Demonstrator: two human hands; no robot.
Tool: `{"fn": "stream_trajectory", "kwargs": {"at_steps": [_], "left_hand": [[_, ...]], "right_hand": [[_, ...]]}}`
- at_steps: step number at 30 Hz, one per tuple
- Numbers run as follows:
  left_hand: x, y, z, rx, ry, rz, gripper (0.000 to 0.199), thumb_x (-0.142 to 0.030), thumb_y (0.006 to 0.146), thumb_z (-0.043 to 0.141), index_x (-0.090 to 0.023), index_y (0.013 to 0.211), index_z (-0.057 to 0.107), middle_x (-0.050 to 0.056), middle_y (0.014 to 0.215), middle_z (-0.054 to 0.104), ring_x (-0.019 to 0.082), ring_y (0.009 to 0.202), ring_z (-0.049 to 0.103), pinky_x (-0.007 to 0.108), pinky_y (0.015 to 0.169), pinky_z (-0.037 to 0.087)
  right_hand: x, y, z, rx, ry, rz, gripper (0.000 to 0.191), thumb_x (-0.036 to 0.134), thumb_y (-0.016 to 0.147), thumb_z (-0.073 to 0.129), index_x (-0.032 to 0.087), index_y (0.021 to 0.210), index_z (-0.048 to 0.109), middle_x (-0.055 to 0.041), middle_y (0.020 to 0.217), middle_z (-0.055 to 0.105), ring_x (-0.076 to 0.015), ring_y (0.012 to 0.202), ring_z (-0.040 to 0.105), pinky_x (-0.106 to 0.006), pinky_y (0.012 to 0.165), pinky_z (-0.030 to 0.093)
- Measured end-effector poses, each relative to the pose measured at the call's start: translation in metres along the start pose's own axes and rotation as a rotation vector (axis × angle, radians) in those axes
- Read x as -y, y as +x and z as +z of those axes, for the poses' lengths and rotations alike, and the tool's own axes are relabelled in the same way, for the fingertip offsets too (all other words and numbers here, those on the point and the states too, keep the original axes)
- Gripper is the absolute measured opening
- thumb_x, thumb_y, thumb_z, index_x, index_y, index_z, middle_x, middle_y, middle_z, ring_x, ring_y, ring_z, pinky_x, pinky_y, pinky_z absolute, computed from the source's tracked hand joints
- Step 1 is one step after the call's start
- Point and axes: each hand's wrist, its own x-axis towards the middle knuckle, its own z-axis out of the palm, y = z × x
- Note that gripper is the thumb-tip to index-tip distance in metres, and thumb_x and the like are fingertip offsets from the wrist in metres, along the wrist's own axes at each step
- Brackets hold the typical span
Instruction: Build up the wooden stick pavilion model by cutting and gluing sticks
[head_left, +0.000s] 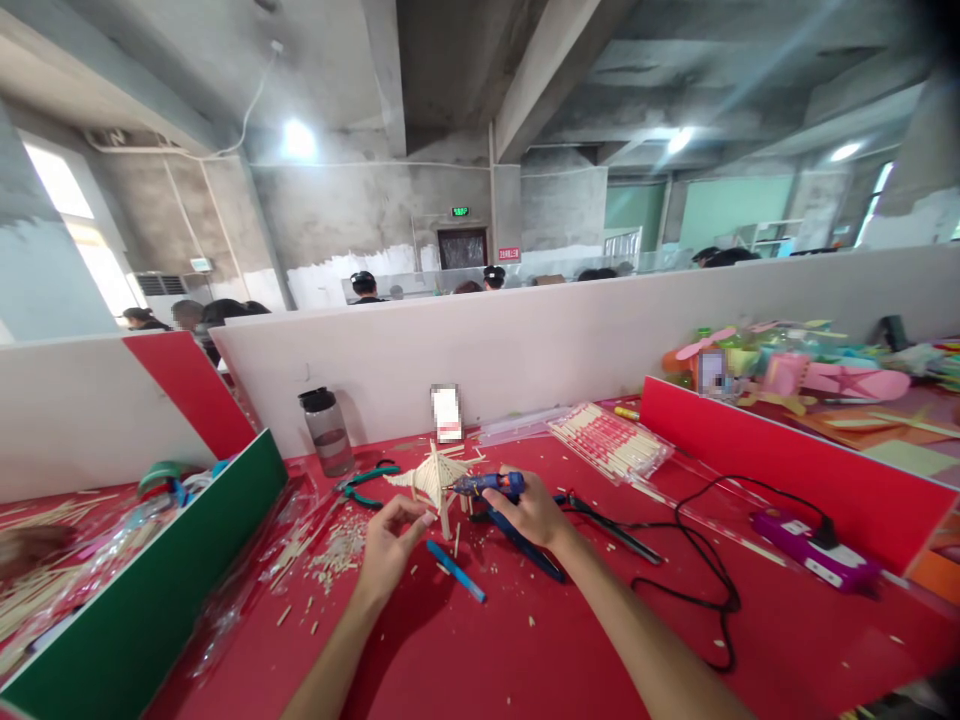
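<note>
My right hand (534, 510) is wrapped round a blue glue gun (491, 486), whose nozzle points left at a small model of pale wooden sticks (433, 478). The model has a pointed, layered top and stands on stick legs. Just left of it, my left hand (394, 538) is closed in a pinch by one leg; what lies between the fingertips is too small to make out. A blue pen (456, 572) rests on the table below the model. Under my right hand lie dark blue-handled pliers (525, 545), partly covered.
Green-handled pliers (367, 485) and a water bottle (328, 435) are at the back left. Stick scraps (337, 550) litter the red table. Bundled sticks (607, 440) lie back right. A black cord (697, 540) runs to a purple power strip (817, 555). Green (172, 580) and red (787, 470) dividers flank me.
</note>
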Motion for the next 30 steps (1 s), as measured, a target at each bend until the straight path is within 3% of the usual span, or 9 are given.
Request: {"fn": "stream_trajectory", "kwargs": {"at_steps": [13,24,30], "left_hand": [[0.002,0.0,0.001,0.02,-0.006,0.011,0.018,-0.031,0.076,0.076,-0.017,0.075,0.066,0.002,0.073,0.07,0.016,0.069,0.062,0.025,0.066,0.047],[0.008,0.0,-0.001,0.028,-0.012,0.0,0.018,-0.032,0.078,0.076,-0.017,0.076,0.065,0.002,0.073,0.068,0.015,0.07,0.061,0.026,0.068,0.047],[0.006,0.0,-0.001,0.019,-0.003,-0.003,0.02,-0.033,0.077,0.075,-0.017,0.076,0.064,0.002,0.073,0.068,0.016,0.07,0.061,0.026,0.068,0.047]], "right_hand": [[0.0,-0.001,0.001,0.01,-0.024,0.011,0.036,0.049,0.089,0.059,0.023,0.068,0.047,0.0009,0.063,0.053,-0.0181,0.062,0.053,-0.028,0.06,0.038],[0.004,0.001,-0.013,0.105,0.174,-0.013,0.028,0.044,0.09,0.062,0.021,0.078,0.051,0.0033,0.071,0.05,-0.0152,0.067,0.05,-0.026,0.063,0.038],[0.004,-0.001,-0.009,0.078,0.129,0.0,0.025,0.041,0.088,0.064,0.022,0.079,0.05,0.004,0.069,0.052,-0.0153,0.065,0.051,-0.026,0.062,0.037]]}}
